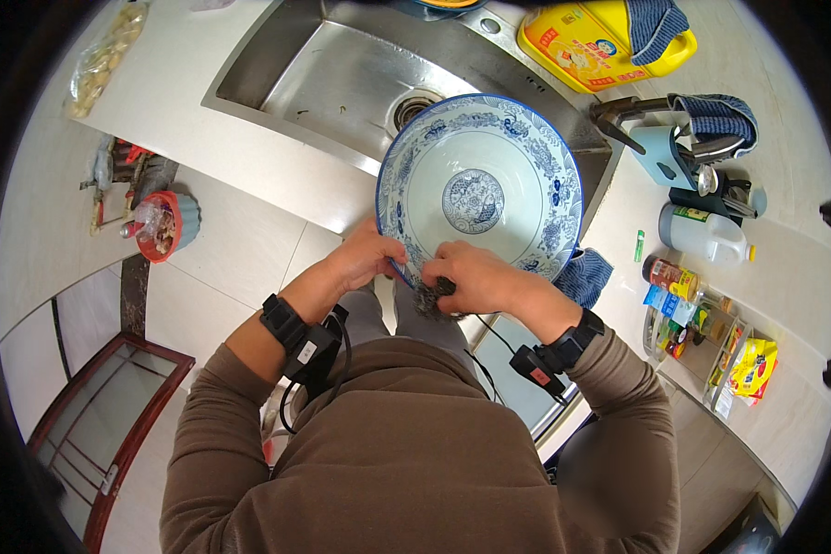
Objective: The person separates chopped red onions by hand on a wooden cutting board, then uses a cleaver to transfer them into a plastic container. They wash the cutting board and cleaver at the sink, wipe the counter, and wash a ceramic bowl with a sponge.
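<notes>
Nearest, the left hand [371, 257] is clenched on the near rim of a blue-and-white patterned bowl [478, 189], tilting it up over the sink's edge. Beside it, the right hand [471, 277] grips a dark scouring pad [431, 297] pressed against the same rim. This looks like scrubbing the bowl's lip; the next move likely calls for turning the bowl to bring fresh rim under the pad. Beyond lies the steel sink [342, 78], with a yellow oil jug [591, 42] on the surface behind.
</notes>
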{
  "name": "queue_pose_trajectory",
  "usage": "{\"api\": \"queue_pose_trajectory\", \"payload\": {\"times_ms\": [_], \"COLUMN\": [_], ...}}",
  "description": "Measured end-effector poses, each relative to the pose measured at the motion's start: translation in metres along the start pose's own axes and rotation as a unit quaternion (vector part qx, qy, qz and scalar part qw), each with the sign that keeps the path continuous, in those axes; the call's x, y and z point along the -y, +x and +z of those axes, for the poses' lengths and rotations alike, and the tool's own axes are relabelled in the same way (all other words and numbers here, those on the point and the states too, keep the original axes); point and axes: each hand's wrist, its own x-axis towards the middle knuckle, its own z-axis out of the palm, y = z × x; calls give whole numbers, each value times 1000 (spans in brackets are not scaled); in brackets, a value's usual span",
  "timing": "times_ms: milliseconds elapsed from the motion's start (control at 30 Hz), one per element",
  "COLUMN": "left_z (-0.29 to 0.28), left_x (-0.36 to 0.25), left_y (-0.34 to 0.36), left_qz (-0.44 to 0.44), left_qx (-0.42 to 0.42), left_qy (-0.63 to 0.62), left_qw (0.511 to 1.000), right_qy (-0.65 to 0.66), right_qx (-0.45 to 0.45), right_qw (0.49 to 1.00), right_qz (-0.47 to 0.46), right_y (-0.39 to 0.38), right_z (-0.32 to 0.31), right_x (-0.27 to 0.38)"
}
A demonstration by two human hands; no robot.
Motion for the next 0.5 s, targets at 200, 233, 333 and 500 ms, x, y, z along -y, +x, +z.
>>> {"api": "queue_pose_trajectory", "payload": {"times_ms": [200, 233, 333, 500], "left_z": [3, 3, 3, 3], "left_x": [0, 0, 0, -2], "left_y": [-2, -1, -1, -1], "left_qz": [0, 5, 4, 2], "left_qx": [-9, -3, -10, -1], "left_qy": [-8, -10, -1, -3], "left_qw": [1000, 1000, 1000, 1000], "right_qy": [-84, -115, -251, -430], "right_qx": [93, 113, 154, 70], "right_qw": [992, 986, 951, 886], "right_qz": [14, 32, 90, 160], "right_y": [-33, -38, -51, -44], "right_z": [-13, -16, -26, -48], "right_x": [-17, -21, -40, -87]}}
